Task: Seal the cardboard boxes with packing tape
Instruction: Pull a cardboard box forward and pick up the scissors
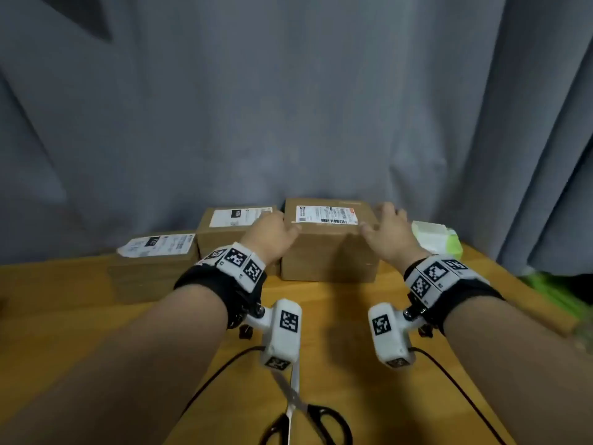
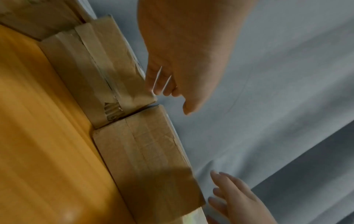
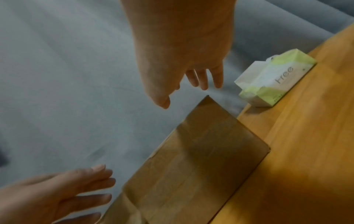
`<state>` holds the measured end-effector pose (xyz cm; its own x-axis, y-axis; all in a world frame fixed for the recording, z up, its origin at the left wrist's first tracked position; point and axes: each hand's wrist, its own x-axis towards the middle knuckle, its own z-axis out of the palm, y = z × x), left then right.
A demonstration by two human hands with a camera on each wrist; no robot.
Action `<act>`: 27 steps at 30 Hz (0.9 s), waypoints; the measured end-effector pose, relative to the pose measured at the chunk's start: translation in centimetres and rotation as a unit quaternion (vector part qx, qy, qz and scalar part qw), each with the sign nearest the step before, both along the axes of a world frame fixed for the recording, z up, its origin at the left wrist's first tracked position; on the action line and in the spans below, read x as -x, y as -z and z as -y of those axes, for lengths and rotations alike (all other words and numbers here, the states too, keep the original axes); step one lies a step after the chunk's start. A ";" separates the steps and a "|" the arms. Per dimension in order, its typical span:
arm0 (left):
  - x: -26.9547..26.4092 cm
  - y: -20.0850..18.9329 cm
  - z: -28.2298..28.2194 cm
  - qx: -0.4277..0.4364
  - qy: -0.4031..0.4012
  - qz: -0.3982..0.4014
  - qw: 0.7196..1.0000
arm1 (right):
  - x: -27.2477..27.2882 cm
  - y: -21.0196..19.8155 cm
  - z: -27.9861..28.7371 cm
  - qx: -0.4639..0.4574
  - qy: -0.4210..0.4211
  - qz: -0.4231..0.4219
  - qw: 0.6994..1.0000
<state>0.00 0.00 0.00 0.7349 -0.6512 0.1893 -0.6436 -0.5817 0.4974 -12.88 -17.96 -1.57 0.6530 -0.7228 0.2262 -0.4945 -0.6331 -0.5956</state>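
Observation:
Three brown cardboard boxes with white shipping labels stand along the back of the wooden table [image 1: 337, 316]. The tallest box [image 1: 327, 248] [image 2: 149, 159] [image 3: 191, 166] is in the middle. My left hand [image 1: 272, 231] [image 2: 180, 91] is at its upper left edge and my right hand [image 1: 386, 224] [image 3: 172, 84] at its upper right edge. Both hands have straight, spread fingers and hold nothing. The wrist views show them just off the box's top edge. No packing tape is in view.
A second box [image 1: 237, 229] and a flatter third one [image 1: 150, 264] sit to the left, close together. A green-and-white tissue pack [image 1: 436, 236] lies right of the tall box. Black-handled scissors [image 1: 301, 419] lie near the front edge. A grey curtain hangs behind.

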 end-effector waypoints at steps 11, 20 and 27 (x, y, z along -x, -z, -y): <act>0.3 2.0 1.7 0.133 0.005 -0.211 0.968 | -1.4 3.0 1.5 -0.195 0.038 0.070 0.978; 5.8 3.6 -1.6 0.157 0.049 -0.249 0.954 | 5.4 3.2 -0.8 -0.226 0.076 0.111 0.965; 8.3 3.9 -9.0 0.201 0.040 -0.268 0.941 | 8.9 3.4 -6.5 -0.251 0.021 0.123 0.960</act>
<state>-8.31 8.98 -3.90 0.7460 -0.6642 0.0485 -0.2718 -0.2372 0.9327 -21.82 -11.46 -4.97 0.5927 -0.8053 -0.0137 -0.3185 -0.2188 -0.9223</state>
